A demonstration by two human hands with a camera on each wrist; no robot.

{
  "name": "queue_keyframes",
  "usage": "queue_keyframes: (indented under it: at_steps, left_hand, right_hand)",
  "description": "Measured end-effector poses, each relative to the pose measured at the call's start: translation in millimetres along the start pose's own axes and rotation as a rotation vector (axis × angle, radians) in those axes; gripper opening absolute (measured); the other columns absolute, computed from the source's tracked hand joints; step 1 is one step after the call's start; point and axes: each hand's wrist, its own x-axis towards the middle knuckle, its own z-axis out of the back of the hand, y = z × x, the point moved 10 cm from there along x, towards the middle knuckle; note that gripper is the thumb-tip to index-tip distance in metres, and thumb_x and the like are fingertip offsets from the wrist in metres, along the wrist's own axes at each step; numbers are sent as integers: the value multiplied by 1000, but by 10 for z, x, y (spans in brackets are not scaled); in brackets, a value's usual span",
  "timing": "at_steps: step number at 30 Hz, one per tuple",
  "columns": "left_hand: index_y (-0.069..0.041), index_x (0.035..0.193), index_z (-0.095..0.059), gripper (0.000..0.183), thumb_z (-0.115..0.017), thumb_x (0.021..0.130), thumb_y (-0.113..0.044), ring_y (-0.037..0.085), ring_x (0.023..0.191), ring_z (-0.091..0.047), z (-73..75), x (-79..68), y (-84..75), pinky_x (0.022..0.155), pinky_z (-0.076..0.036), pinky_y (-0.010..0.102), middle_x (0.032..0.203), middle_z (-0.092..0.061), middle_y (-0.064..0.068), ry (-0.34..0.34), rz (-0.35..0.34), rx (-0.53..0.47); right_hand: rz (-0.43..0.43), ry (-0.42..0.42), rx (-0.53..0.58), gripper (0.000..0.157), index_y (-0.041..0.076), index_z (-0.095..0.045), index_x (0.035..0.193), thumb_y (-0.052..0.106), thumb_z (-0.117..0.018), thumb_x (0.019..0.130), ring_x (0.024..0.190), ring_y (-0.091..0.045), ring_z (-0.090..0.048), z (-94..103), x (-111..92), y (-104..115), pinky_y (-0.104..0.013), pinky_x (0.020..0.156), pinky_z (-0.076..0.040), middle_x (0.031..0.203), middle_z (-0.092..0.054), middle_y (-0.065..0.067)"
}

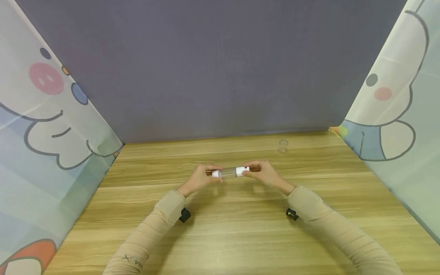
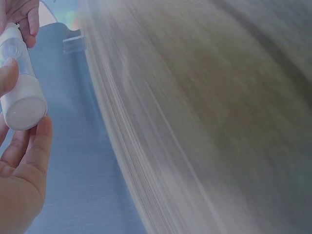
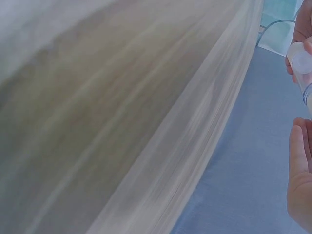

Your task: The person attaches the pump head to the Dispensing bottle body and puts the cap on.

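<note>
A clear tube-like bottle (image 1: 228, 173) with white ends lies roughly level between both hands, above the table. My left hand (image 1: 201, 178) pinches its left white end (image 1: 216, 173) between thumb and fingers. On the other side, my right hand (image 1: 266, 173) grips the larger white end (image 1: 241, 171), which bears a small dark mark. The left wrist view shows the round, flat face of a white end (image 2: 25, 112) above the fingers. At the right wrist view's edge, only part of the bottle (image 3: 301, 61) is visible.
A small clear cup or cap (image 1: 283, 146) stands at the back right of the wooden table (image 1: 233, 236). Behind the table rises a dark grey panel (image 1: 220, 68). Cartoon-printed cloths hang left and right. Black devices (image 1: 184, 215) sit at the wrists.
</note>
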Motion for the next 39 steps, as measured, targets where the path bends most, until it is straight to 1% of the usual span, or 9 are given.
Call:
queue_keyframes:
  at_steps: [6,9,13,18,22,29,35,39]
  left_hand:
    - [10,124,-65,44,-78,84,-1,39,114,-63,12,-9,-1,94,-56,38,128,-63,24,-10,1,2]
    - [9,124,-65,44,-78,84,-1,39,112,-64,19,-10,2,93,-56,37,128,-63,25,-13,1,6]
    - [10,124,-65,44,-79,84,-1,40,113,-64,26,-3,-20,94,-56,38,128,-63,25,-13,-10,7]
    - [10,124,-65,43,-78,85,-1,39,116,-62,23,-12,-44,98,-54,40,128,-63,25,-7,-23,21]
    - [10,123,-65,43,-79,84,-1,38,115,-62,17,-19,-23,98,-54,39,128,-63,24,-9,-18,23]
    - [9,124,-66,43,-78,84,-1,39,115,-62,15,-16,7,96,-55,39,128,-63,24,-11,-4,13]
    - [10,124,-65,42,-78,85,-2,39,115,-62,17,-21,-18,97,-54,39,129,-63,24,-8,-19,28]
    - [11,123,-65,42,-78,85,-2,39,114,-63,17,-26,-19,96,-55,38,128,-63,25,-9,-22,20]
  right_hand:
    - [1,4,4,39,-11,-62,126,9,-70,94,109,-39,-65,-10,-9,25,-44,92,-57,124,-64,-28]
    - [22,13,19,40,-11,-61,127,8,-71,93,112,-41,-64,-12,-8,54,-44,94,-56,127,-62,-29]
    - [45,30,40,42,-13,-59,128,4,-72,92,111,-42,-64,-17,-9,84,-42,93,-57,128,-60,-30]
    - [32,38,47,43,-13,-59,128,-2,-73,89,109,-42,-65,-40,-3,66,-39,91,-57,127,-61,-31]
    - [22,44,59,42,-13,-59,127,-4,-72,88,108,-42,-65,-61,-5,39,-36,89,-58,125,-62,-31]
    - [18,38,72,41,-14,-59,127,-1,-71,90,106,-40,-66,-54,-16,40,-33,88,-59,122,-63,-31]
    - [8,26,52,40,-13,-60,126,0,-72,90,105,-39,-67,-44,-14,31,-35,88,-59,119,-65,-30]
    - [8,29,49,39,-13,-61,125,2,-72,91,103,-37,-67,-54,-9,24,-35,87,-59,117,-66,-29]
